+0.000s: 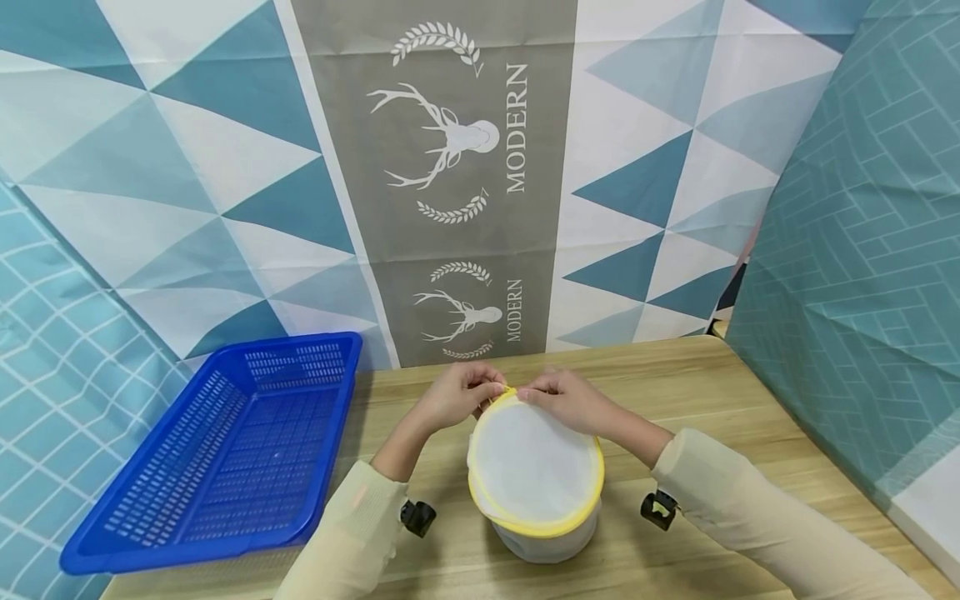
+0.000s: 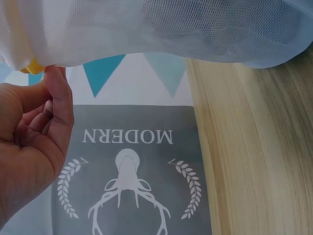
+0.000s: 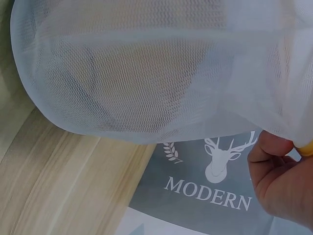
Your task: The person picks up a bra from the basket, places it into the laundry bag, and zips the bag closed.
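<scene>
A round white mesh laundry bag (image 1: 536, 467) with yellow trim stands on the wooden table, its top tilted toward me. At the far edge of its rim, my left hand (image 1: 467, 390) pinches the yellow trim between thumb and fingertips. Just to the right, my right hand (image 1: 564, 398) pinches the same rim, thumb on top. In the left wrist view, the left hand (image 2: 36, 122) grips a yellow piece below the mesh wall. The right wrist view has the right hand (image 3: 283, 171) at a yellow edge, partly cut off by the frame.
A blue perforated plastic basket (image 1: 225, 450) sits at the left of the wooden table (image 1: 660, 383). A patterned cloth backdrop (image 1: 480, 225) hangs behind the table, with teal tile-print sheets at both sides. Small black wrist cameras (image 1: 417, 517) are on both sleeves.
</scene>
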